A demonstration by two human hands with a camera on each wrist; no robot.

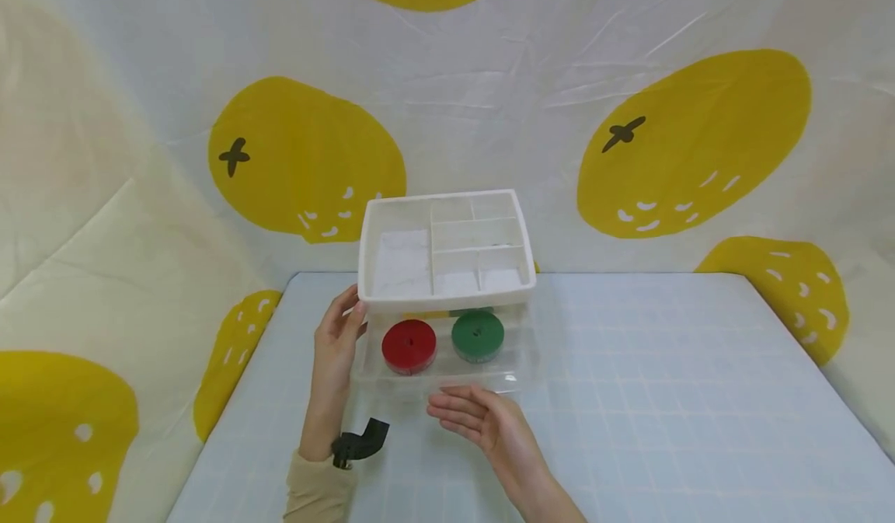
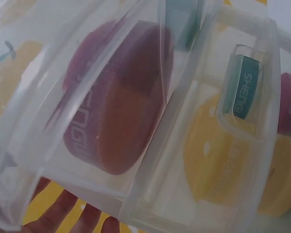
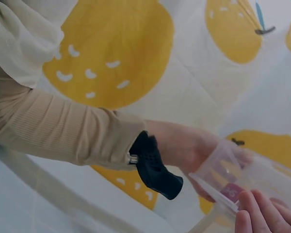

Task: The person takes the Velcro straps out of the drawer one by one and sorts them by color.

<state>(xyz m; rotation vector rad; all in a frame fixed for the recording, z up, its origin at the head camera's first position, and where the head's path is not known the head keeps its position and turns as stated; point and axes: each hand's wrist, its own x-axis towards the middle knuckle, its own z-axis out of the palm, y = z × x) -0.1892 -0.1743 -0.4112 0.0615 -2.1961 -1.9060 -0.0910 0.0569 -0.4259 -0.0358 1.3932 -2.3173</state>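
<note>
A small storage box with clear drawers stands on the table, topped by a white divided tray (image 1: pixel 405 303). Its upper clear drawer (image 1: pixel 447 383) is pulled out toward me. Inside lie a red roll of tape-like strip (image 1: pixel 409 344) and a green roll (image 1: pixel 478 335). My left hand (image 1: pixel 339 336) rests against the box's left side, its fingers partly hidden behind it. Just at the drawer's front is my right hand (image 1: pixel 489 422), fingers straight and holding nothing. The left wrist view shows a yellow roll (image 2: pixel 211 150) in the drawer below.
A pale blue checked cloth covers the table (image 1: pixel 664 399), stretching out to the right of the box. A curtain with yellow fruit prints (image 1: pixel 489 119) hangs close behind. On my left wrist is a black camera mount (image 1: pixel 361 441).
</note>
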